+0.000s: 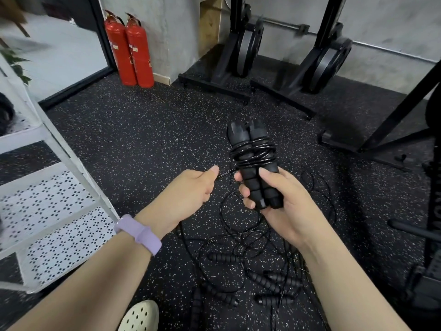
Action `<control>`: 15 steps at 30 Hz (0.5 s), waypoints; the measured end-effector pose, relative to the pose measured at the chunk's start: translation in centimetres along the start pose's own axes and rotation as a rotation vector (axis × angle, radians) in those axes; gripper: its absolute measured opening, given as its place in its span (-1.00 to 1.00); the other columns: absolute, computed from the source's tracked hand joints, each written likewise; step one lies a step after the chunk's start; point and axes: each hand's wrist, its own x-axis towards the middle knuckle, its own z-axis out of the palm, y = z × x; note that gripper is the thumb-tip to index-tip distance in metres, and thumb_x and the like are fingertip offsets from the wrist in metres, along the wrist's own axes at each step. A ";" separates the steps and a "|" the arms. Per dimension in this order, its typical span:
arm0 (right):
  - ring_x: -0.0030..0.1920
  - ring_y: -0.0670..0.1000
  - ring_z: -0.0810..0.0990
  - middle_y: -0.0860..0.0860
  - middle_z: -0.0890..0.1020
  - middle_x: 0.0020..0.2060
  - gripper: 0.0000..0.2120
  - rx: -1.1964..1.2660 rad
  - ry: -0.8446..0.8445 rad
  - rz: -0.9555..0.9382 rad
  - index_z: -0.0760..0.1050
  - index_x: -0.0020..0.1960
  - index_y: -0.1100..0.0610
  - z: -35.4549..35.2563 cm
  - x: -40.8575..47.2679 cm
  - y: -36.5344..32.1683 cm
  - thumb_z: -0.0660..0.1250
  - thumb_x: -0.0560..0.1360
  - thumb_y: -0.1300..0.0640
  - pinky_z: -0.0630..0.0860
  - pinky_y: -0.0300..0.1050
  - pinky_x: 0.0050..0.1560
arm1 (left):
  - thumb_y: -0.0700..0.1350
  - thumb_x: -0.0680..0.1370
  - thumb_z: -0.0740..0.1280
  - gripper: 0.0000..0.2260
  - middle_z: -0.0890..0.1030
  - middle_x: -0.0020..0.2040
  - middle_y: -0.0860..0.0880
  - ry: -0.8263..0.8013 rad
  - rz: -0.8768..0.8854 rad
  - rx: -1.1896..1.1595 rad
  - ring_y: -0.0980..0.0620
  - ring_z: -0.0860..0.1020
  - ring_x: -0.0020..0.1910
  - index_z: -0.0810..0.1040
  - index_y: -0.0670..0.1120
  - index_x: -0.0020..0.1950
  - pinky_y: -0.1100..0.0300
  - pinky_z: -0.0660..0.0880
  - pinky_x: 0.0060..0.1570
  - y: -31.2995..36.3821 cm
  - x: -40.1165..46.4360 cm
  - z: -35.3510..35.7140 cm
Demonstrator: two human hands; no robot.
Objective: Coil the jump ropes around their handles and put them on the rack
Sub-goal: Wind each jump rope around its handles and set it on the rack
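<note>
The right hand (276,199) is wrapped around two black handles (256,177) that are pressed side by side and stand almost straight up. The fingers curl around the bottom half, and the thumb lies on the front. A black rope (253,152) is wound in several loops around the top half of the handles, just above the hand. One thin bit of this rope runs off to the left hand (191,189). The left hand pinches it between the thumb and the curled fingers, close beside the handles. The left wrist wears a purple band (139,234).

Under both hands, on the black speckled floor (143,139), lies a messy pile of more jump ropes (250,275). Their thin cords cross over each other, and their bumpy black handles lie flat near the bottom edge of the floor in view.

A white rack (55,194) with shelves full of little holes stands at the left edge of the floor. Two red fire extinguishers (131,48) stand at the far wall. A white shoe (140,316) shows at the bottom.
</note>
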 end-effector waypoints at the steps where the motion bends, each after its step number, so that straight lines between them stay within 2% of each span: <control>1: -0.18 0.06 0.50 0.25 0.63 0.05 -0.55 0.007 -0.001 0.003 0.44 0.37 0.35 0.0 0.0 0.0 0.30 0.57 0.12 0.44 -0.12 -0.27 | 0.27 0.66 0.12 -0.50 0.23 -0.47 0.12 0.012 -0.002 -0.009 0.06 0.15 -0.48 0.22 0.04 -0.39 0.15 0.12 -0.41 0.0 0.0 0.1; 5: -0.19 0.04 0.52 0.23 0.65 0.04 -0.55 -0.021 0.032 0.018 0.47 0.38 0.32 -0.1 0.2 0.1 0.28 0.58 0.09 0.45 -0.12 -0.28 | 0.25 0.68 0.12 -0.50 0.20 -0.46 0.09 0.039 0.024 -0.022 0.06 0.14 -0.48 0.21 0.03 -0.38 0.17 0.14 -0.41 0.2 -0.2 0.1; 7: -0.18 0.04 0.52 0.23 0.67 0.05 -0.56 -0.087 0.073 0.023 0.48 0.37 0.31 -0.3 0.3 0.2 0.29 0.58 0.08 0.45 -0.11 -0.26 | 0.23 0.67 0.15 -0.53 0.23 -0.46 0.09 0.050 0.052 0.009 0.07 0.18 -0.48 0.29 -0.02 -0.32 0.17 0.21 -0.34 0.2 -0.3 0.0; 9: -0.17 0.04 0.53 0.22 0.68 0.06 -0.58 -0.152 0.108 0.019 0.50 0.34 0.29 -0.5 0.3 0.3 0.31 0.57 0.07 0.43 -0.09 -0.24 | 0.20 0.67 0.18 -0.61 0.33 -0.46 0.11 0.087 0.086 0.104 0.15 0.24 -0.57 0.42 -0.10 -0.15 0.28 0.26 -0.44 0.2 -0.4 0.1; 11: -0.17 0.04 0.53 0.21 0.69 0.05 -0.62 -0.198 0.132 0.005 0.51 0.31 0.28 -0.5 0.2 0.3 0.31 0.59 0.09 0.42 -0.08 -0.24 | 0.17 0.66 0.22 -0.74 0.40 -0.45 0.11 0.103 0.133 0.176 0.19 0.26 -0.61 0.43 -0.02 -0.02 0.36 0.24 -0.56 0.1 -0.5 0.1; 13: -0.18 0.04 0.52 0.20 0.69 0.04 -0.69 -0.194 0.157 -0.007 0.50 0.32 0.29 -0.5 0.2 0.3 0.28 0.65 0.14 0.41 -0.08 -0.24 | 0.17 0.66 0.24 -0.77 0.41 -0.46 0.09 0.109 0.210 0.235 0.15 0.27 -0.57 0.42 0.03 -0.06 0.34 0.25 -0.54 -0.1 -0.6 0.0; 15: -0.19 0.04 0.51 0.20 0.69 0.02 -0.72 -0.170 0.184 -0.011 0.49 0.34 0.30 -0.4 0.2 0.3 0.24 0.69 0.19 0.40 -0.08 -0.25 | 0.18 0.65 0.23 -0.74 0.40 -0.46 0.08 0.129 0.282 0.318 0.12 0.28 -0.50 0.42 0.05 -0.12 0.21 0.32 -0.44 -0.5 -0.6 -0.1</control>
